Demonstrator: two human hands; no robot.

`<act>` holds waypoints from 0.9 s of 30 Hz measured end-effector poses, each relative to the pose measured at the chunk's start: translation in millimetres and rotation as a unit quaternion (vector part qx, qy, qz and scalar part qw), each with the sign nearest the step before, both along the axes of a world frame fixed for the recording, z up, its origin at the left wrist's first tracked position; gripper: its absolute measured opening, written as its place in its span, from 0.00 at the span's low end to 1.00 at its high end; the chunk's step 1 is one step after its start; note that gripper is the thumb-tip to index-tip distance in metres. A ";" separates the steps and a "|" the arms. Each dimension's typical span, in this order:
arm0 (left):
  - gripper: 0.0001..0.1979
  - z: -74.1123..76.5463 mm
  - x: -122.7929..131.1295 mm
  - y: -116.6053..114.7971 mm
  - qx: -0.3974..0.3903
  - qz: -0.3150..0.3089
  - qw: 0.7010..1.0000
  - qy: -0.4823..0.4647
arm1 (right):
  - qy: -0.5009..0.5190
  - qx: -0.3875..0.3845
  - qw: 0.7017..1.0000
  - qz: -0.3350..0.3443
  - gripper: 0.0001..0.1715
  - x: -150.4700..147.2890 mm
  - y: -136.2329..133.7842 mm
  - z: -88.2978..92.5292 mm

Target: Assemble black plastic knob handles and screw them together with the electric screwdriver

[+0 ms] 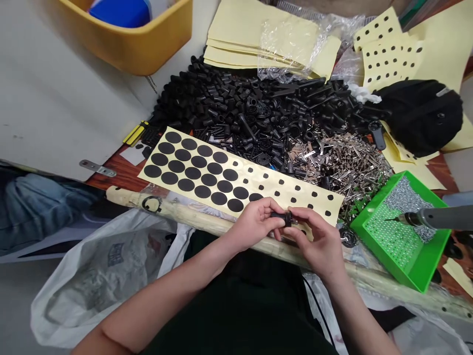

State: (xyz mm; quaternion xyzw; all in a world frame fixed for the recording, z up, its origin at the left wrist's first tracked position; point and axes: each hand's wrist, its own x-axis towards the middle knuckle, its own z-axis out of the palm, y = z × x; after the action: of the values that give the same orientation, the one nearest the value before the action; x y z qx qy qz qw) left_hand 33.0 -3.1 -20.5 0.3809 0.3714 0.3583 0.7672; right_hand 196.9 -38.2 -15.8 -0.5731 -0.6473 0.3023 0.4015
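A small black plastic part is held between my two hands, with a bit of metal showing at its right end. My left hand is closed around its left end. The thumb and forefinger of my right hand pinch it from the right. Just beyond and under the hands lies a yellow backing sheet of round black stickers; its right part shows only small black dots. To the right, a green tray contains small silvery screws, and the tip of a power screwdriver hangs over it.
A big heap of black plastic parts spreads behind the sheet, beside a pile of small metal clips. Yellow sheets, a black cap and a yellow bin surround it. A wrapped pole runs along the table edge.
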 end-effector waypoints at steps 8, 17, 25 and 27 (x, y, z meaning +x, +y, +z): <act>0.10 -3.1 2.6 -1.3 -0.008 -0.029 0.999 0.011 | 0.015 -0.053 0.998 -0.010 0.17 10.4 1.9 6.7; 0.04 -3.0 4.6 -8.5 0.046 -0.012 0.997 0.066 | 0.157 -0.203 0.965 -0.053 0.22 5.5 1.5 4.8; 0.06 1.2 0.7 -5.7 0.033 -0.027 0.998 0.053 | 0.068 -0.124 0.990 0.012 0.17 6.9 1.9 11.8; 0.06 3.2 -1.4 -3.2 0.027 -0.039 0.998 0.050 | 0.008 -0.076 0.996 0.036 0.14 8.1 2.9 13.7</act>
State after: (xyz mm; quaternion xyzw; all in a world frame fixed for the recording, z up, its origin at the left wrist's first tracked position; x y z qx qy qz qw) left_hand 31.6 -6.4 -17.3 0.4335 0.3838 0.3184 0.7506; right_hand 205.1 -35.3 -2.2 -0.5761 -0.6394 0.3691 0.3507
